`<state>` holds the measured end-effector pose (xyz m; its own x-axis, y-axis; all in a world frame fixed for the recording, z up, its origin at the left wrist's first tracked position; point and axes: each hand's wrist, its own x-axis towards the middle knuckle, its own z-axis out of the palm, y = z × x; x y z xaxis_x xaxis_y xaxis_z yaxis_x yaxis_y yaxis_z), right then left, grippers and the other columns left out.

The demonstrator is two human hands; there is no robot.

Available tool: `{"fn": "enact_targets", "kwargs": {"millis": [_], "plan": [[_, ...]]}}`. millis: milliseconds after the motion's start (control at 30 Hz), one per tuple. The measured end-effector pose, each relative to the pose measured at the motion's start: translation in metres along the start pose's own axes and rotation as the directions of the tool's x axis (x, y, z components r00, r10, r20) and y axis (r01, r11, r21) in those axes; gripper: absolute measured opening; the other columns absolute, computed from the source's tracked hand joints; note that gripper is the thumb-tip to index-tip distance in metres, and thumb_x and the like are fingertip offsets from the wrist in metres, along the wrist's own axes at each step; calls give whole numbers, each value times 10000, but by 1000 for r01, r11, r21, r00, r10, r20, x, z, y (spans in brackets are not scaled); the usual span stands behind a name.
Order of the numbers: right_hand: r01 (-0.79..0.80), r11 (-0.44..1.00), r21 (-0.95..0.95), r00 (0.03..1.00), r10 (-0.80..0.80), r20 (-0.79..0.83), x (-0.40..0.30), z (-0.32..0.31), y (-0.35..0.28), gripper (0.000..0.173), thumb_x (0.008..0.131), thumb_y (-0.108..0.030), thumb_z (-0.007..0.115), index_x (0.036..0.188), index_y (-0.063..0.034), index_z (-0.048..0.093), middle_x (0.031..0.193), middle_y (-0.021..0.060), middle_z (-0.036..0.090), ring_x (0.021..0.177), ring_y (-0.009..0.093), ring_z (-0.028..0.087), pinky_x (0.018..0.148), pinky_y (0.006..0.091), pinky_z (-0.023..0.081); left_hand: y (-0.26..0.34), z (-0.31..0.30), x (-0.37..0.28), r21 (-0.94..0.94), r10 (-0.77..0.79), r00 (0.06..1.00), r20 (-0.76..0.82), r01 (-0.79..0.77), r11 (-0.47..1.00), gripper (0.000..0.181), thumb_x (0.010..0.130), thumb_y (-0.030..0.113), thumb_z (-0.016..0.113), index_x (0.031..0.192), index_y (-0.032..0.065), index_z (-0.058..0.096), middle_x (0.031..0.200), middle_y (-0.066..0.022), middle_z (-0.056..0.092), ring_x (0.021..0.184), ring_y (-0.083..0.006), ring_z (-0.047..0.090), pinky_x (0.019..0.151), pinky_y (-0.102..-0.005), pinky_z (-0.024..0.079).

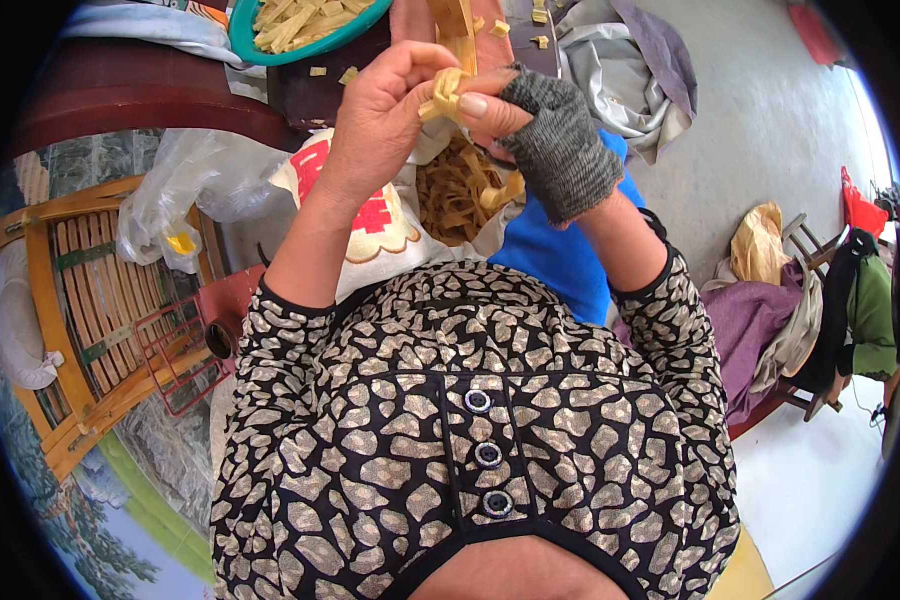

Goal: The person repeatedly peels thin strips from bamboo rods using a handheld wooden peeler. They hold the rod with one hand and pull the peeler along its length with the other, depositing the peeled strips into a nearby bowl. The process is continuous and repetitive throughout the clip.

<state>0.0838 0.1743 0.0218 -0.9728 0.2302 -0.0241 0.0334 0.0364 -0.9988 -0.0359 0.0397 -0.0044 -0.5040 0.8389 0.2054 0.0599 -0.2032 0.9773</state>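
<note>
A small folded knot of pale yellow, flat strip [445,91] is pinched between the fingertips of both hands, above my lap. My bare left hand [390,112] holds it from the left. My right hand [547,127], in a grey knitted fingerless glove, grips it from the right with thumb and forefinger; something dark, not clear in kind, shows under its fingers. Below the hands lies a pile of brown curled strips [457,191] in a pale cloth-like holder, with a lighter strip [501,192] near its right side. Beyond the knot, a flat yellowish strip [454,26] stretches away over pink cloth [495,49].
A teal basin [315,56] of folded yellow pieces stands at the upper left, on a dark red table [157,97]. Several small pieces lie scattered nearby. At left are a clear plastic bag [202,176] and a wooden slatted chair [94,300]; at right, a purple cloth [750,322].
</note>
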Motion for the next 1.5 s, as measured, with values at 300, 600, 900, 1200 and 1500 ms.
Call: {"fn": "enact_targets", "kwargs": {"millis": [300,600,900,1200,1500], "plan": [[-83,936,341,964,162,-209,4,10,10,249,745,-211,710,797,-38,539,630,12,517,522,79,495,455,205,391,18,25,-16,234,47,985,-165,-7,972,216,894,182,551,981,-16,563,805,-49,620,731,-106,590,649,-232,458],[-182,778,602,930,334,-151,0,1,29,360,834,-425,578,766,-72,564,583,-8,489,445,77,409,411,194,308,27,28,-15,-62,-299,954,24,300,952,127,868,112,570,818,-4,584,630,-18,564,544,-62,512,529,-191,425],[-147,766,626,957,271,-106,-7,-16,31,261,799,-273,644,688,-84,502,524,0,466,405,79,401,368,211,285,38,9,-33,111,-179,983,-47,184,977,199,822,135,626,943,-18,588,761,-65,582,698,-120,574,647,-241,474],[-351,921,168,936,351,33,-17,20,36,209,772,-165,660,735,-17,517,569,56,538,464,122,520,420,245,424,24,26,-42,864,19,991,130,-123,488,244,775,23,527,1017,51,532,955,-115,530,854,-328,559,690,-402,457],[180,833,-524,984,-151,98,-25,53,50,353,803,-332,517,778,11,597,749,223,571,747,371,557,706,439,435,-33,-39,-28,812,396,823,407,-525,256,255,688,4,549,932,71,515,828,-91,571,700,-267,567,573,-357,435]]}}
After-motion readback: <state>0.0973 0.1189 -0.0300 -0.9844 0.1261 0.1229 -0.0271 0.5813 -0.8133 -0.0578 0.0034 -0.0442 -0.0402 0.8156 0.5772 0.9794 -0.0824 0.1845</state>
